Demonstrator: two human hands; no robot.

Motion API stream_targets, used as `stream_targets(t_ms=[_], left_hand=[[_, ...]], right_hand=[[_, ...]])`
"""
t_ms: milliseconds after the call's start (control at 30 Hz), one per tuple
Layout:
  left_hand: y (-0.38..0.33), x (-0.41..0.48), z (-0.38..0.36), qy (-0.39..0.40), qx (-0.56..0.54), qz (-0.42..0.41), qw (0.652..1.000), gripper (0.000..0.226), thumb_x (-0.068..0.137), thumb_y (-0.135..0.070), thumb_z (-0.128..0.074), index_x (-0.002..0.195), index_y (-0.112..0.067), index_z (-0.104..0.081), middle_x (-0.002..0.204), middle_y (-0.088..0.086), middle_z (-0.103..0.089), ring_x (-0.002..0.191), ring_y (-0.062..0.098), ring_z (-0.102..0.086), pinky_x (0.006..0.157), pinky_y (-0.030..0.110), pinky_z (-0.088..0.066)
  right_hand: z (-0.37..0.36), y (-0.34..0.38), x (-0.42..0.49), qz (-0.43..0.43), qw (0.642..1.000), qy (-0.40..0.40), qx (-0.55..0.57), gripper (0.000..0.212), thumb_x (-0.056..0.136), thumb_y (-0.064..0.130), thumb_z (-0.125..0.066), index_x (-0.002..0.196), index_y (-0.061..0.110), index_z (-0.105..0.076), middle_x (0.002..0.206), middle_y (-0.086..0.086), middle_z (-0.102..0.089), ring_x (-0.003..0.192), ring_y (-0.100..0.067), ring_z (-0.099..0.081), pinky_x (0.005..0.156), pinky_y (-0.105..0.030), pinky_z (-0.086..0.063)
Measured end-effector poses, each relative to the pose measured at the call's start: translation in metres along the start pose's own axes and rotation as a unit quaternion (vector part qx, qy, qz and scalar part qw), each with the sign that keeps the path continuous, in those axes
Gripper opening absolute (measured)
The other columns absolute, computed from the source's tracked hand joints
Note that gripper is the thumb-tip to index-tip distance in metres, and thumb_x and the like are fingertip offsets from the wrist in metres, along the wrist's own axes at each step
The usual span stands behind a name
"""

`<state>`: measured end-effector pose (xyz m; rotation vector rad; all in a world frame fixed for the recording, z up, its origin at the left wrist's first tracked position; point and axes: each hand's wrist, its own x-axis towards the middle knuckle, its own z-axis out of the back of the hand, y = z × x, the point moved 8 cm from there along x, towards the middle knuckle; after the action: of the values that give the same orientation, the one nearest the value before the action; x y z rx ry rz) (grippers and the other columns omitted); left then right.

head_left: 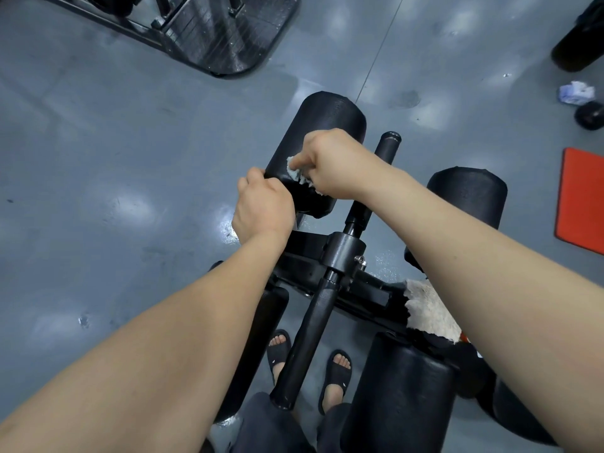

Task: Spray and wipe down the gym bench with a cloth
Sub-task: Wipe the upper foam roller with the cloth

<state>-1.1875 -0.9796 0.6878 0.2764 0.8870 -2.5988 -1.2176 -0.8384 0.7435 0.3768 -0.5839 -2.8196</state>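
Grey glossy floor point(98, 142) spreads open to the left of the left hand point(261, 207), which grips the near end of a black foam roller point(323, 125). Just beside it, the right hand point(336, 161) pinches a pale cloth point(295, 174) against that roller. Four rollers show on the bench point(304, 243). One red mat point(581, 197) lies far to the right.

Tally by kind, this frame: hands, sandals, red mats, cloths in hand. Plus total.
Hands: 2, left hand gripping the roller pad, right hand pinching the cloth
Sandals: 2
Red mat: 1
Cloth in hand: 1
Total: 6
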Motion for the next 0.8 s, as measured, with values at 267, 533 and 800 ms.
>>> stream_targets(t_ms=[267, 533, 800], left_hand=[[0.001, 0.001, 0.000, 0.001, -0.017, 0.007, 1.000, 0.026, 0.103, -0.032, -0.031, 0.119, -0.026, -0.051, 0.127, 0.003, -0.054, 0.087, 0.028, -0.045, 0.076, 0.037, -0.032], [-0.003, -0.001, 0.001, 0.004, -0.015, -0.010, 1.000, 0.025, 0.103, -0.030, -0.030, 0.119, -0.027, -0.050, 0.125, -0.001, -0.056, 0.087, 0.025, -0.044, 0.076, 0.036, -0.030], [-0.005, -0.004, 0.003, 0.001, -0.014, -0.027, 1.000, 0.022, 0.103, -0.030, -0.031, 0.116, -0.026, -0.048, 0.122, -0.001, -0.053, 0.084, 0.026, -0.046, 0.076, 0.036, -0.031]], right_hand=[[-0.004, -0.003, -0.017, 0.017, 1.000, -0.006, 0.001, 0.030, 0.088, 0.008, -0.058, 0.108, 0.017, -0.078, 0.088, 0.002, -0.056, 0.089, -0.016, -0.056, 0.073, -0.029, -0.044], [0.005, -0.012, -0.006, -0.038, 0.997, -0.070, -0.019, 0.024, 0.091, 0.012, -0.057, 0.111, 0.015, -0.071, 0.108, -0.007, -0.060, 0.104, -0.025, -0.058, 0.085, -0.034, -0.048], [0.023, -0.036, 0.011, -0.116, 0.988, -0.095, -0.032, 0.027, 0.082, -0.003, -0.051, 0.097, 0.007, -0.071, 0.101, -0.010, -0.059, 0.094, -0.029, -0.057, 0.071, -0.033, -0.047]])
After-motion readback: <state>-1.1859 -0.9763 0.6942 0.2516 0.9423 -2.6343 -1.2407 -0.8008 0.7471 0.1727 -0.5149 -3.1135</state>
